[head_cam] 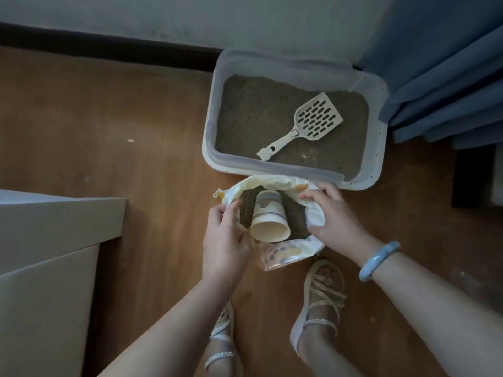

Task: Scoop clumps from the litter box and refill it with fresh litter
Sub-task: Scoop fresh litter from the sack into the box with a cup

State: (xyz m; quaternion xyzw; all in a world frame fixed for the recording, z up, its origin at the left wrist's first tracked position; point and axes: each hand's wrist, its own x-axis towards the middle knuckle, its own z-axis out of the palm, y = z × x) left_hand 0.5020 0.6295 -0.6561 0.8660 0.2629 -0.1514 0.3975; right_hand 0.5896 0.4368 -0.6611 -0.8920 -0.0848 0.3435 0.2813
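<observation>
Holding the litter bag (283, 250) open at lower centre of the frame, the left hand (226, 240) pinches its left edge and the right hand (337, 219) curls over its right edge, so each grip is closed on the bag. A paper cup (268, 216) lies on its side on the fresh litter inside. The litter box (379, 131) sits just above the bag, at upper right, with the scoop (313, 121) lying on its litter. Refilling seems to be the step in hand. Next, one hand would need to release the bag, take the cup and dip it full.
</observation>
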